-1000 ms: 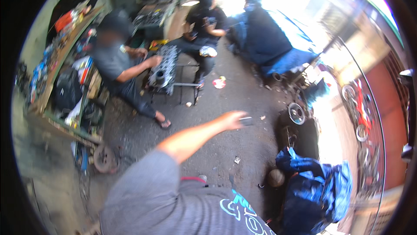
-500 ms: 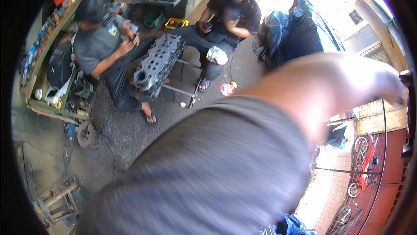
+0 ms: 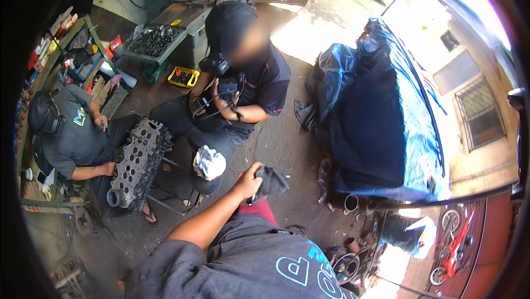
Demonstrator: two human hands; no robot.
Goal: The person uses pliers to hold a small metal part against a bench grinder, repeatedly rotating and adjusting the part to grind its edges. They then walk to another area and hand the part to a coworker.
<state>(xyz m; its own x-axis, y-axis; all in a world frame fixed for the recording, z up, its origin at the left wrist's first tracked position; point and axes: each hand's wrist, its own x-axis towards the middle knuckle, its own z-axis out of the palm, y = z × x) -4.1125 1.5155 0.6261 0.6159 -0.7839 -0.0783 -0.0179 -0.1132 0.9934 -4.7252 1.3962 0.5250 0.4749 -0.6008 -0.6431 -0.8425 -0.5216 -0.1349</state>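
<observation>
My left hand (image 3: pixel 250 182) is closed around a dark grey cloth (image 3: pixel 271 183), which hangs out past the fingers to the right. The bare forearm rises from a grey short sleeve beside my grey shirt front (image 3: pixel 292 257). My right hand is out of view. To the left of my hand, a white bundle (image 3: pixel 209 162) rests on a dark rounded thing. Further left, a grey metal engine cylinder head (image 3: pixel 142 161) with rows of round holes lies on a metal stand, apart from my hand.
A seated co-worker (image 3: pixel 69 128) touches the cylinder head; another (image 3: pixel 259 78) holds a black device with a cable. A blue tarp (image 3: pixel 375 117) covers something large at right. Behind are a yellow crate (image 3: pixel 190 82) and a parts tray (image 3: pixel 154 40). A wheel rim (image 3: pixel 346 268) lies lower right.
My left arm, earlier stretched across the view to the right, has come down in front of me. The view has shifted, and the second co-worker now sits more upright, holding the device.
</observation>
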